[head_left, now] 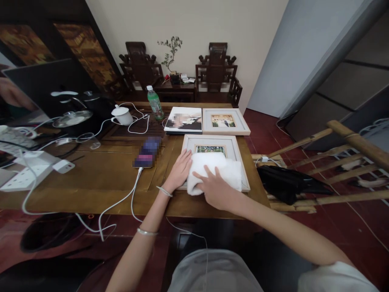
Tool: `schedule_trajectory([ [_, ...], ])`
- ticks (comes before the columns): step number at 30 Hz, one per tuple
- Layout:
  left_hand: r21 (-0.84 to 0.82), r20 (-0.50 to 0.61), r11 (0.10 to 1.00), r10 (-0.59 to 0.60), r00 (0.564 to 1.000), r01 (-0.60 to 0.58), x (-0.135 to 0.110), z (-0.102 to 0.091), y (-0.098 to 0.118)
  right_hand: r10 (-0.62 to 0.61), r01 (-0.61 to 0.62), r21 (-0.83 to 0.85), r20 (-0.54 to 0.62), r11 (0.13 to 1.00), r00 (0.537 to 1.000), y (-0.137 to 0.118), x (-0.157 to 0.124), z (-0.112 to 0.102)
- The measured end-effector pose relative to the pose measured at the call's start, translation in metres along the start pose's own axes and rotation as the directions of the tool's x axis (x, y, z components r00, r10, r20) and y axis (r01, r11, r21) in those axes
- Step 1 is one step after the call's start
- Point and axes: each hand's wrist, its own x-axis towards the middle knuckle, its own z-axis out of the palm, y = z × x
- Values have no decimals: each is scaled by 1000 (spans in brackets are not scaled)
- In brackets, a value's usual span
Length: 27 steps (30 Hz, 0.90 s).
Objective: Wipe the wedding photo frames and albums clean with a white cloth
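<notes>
A framed picture [238, 162] with a pale border and light wooden edge lies flat near the table's front right. Across its lower part is a folded white towel [232, 168], covering much of the picture inside. My right hand [217, 190] presses on the towel from above, fingers spread and bent over its folds. At the picture's left edge, my left hand [181, 167] lies with outstretched fingers, its fingertips beside the towel. Behind it lie another framed picture [209, 115] and a white-covered photo album or panel [185, 111], side by side.
On the wooden table [109, 174], a phone [148, 152] with a charging cable lies to the left. Farther left are a power strip [28, 172], a lidded white cup [122, 115] and a pot [73, 121]. A green-labelled bottle [154, 102] stands behind. A bamboo chair [304, 198] is at right.
</notes>
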Motion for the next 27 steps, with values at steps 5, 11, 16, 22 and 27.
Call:
schedule_trajectory([
  [5,-7,16,1000,-24,1000,24,-1,-2,1,-2,0,-30,-72,1000,997,-4,13,12],
  [11,53,9,998,31,999,-32,-1,0,0,66,-67,-46,-40,997,997,11,-14,8],
  [16,70,21,995,68,997,-69,-1,1,-4,218,-215,-103,21,971,976,31,-47,-5],
  [22,103,3,992,71,997,-71,-1,4,-6,233,-231,-132,5,964,972,40,-58,-6],
  [27,75,-12,997,29,999,-28,0,1,0,42,-45,-65,-56,997,998,23,-27,2],
])
